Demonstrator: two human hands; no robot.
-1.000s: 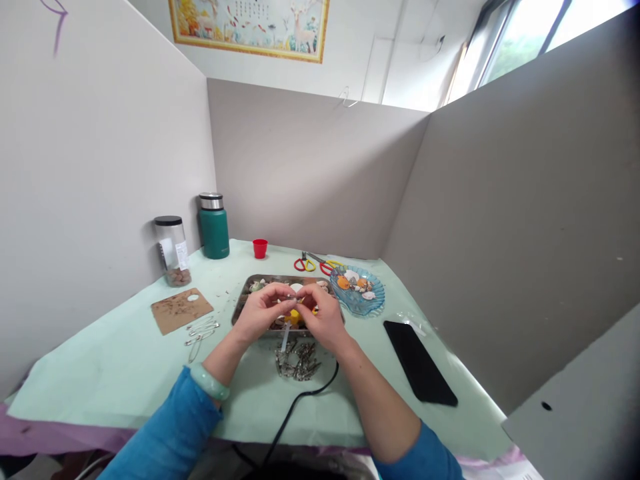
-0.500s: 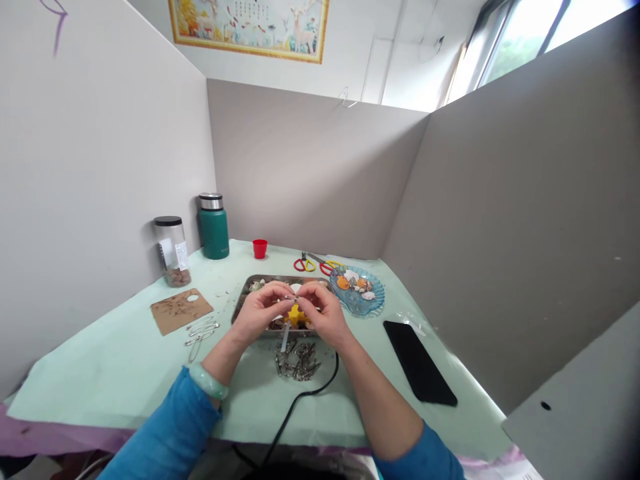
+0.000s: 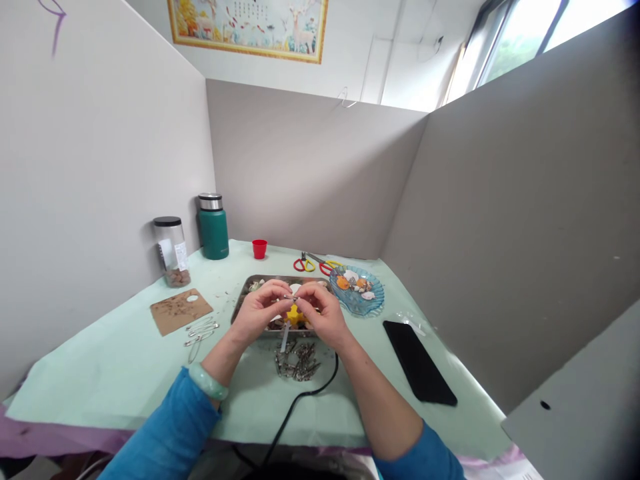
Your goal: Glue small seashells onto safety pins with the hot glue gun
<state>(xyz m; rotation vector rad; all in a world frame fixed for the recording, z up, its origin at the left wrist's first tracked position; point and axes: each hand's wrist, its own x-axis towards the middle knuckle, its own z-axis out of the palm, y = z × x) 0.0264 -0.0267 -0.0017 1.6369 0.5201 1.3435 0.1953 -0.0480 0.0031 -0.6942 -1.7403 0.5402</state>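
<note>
Metal pc [image 3: 291,298] btwn both hands [image 3: 261,311]

Enclosed on three sides by plain gray partitions: left partition [image 3: 110,147] with a purple mark [image 3: 59,27] near its top, back partition [image 3: 310,160] straight ahead, right partition [image 3: 510,200] mostly darker. Beyond, a white wall [image 3: 370,33] with a gold-framed picture [image 3: 250,30] of deer and autumn-colored foliage, cut off at the top. At upper right, a dark-framed window [image 3: 517,50], bright with daylight and blurred greenery. Across the back partition, a soft diagonal shadow. Below, a tabletop [image 3: 120,380] under a pale green cover, with purple cloth [image 3: 70,439] along the near edge. At lower right, a gray panel [image 3: 590,393] with a dark hole [image 3: 545,405].
</note>
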